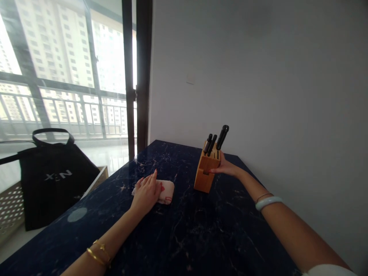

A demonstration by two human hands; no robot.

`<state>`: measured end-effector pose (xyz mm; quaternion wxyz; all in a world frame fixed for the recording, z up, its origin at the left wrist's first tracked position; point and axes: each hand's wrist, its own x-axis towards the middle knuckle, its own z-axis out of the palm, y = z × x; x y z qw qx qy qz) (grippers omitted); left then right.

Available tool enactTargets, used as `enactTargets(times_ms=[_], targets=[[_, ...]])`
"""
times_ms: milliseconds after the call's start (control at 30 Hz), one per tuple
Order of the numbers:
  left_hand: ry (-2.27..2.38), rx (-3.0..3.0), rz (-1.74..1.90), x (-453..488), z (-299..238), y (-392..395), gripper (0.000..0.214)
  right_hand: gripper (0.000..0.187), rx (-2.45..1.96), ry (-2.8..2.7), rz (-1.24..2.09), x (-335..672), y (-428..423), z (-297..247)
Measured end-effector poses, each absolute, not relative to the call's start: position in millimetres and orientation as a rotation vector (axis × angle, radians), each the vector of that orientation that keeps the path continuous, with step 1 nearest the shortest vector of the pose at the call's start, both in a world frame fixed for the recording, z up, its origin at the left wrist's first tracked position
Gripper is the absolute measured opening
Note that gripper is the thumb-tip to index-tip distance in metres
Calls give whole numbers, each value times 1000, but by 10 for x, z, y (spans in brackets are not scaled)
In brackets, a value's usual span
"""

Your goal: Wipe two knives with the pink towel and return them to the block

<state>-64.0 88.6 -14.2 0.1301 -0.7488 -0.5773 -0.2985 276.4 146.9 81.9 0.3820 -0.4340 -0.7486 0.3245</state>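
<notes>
My right hand (225,165) grips a wooden knife block (204,180) from its right side, with the thumb across the front near a dark notch. The block stands on the dark blue marbled table (184,234). Several black-handled knives stick up from its slots, the tallest being a knife (222,136) at the right; their blades are mostly hidden inside. To the left, my left hand (147,191) lies palm down on a folded white cloth (167,191) with red marks. Its fingers are stretched out over the cloth, which rests flat on the tabletop.
A black bag (57,180) with white letters hangs over a pale perforated basket (11,205) left of the table. A grey wall (258,84) with a small switch plate (190,79) rises behind. Glass doors with a dark frame (143,76) stand at the left.
</notes>
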Motion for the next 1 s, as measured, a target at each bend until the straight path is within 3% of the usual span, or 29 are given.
enactTargets(times_ms=[467, 1000], targets=[[-1704, -2182, -835, -608, -144, 892, 45, 113, -1144, -1803, 997, 3072, 1227, 893], [-1700, -2196, -837, -571, -205, 924, 47, 115, -1201, -1741, 985, 3043, 1224, 815]])
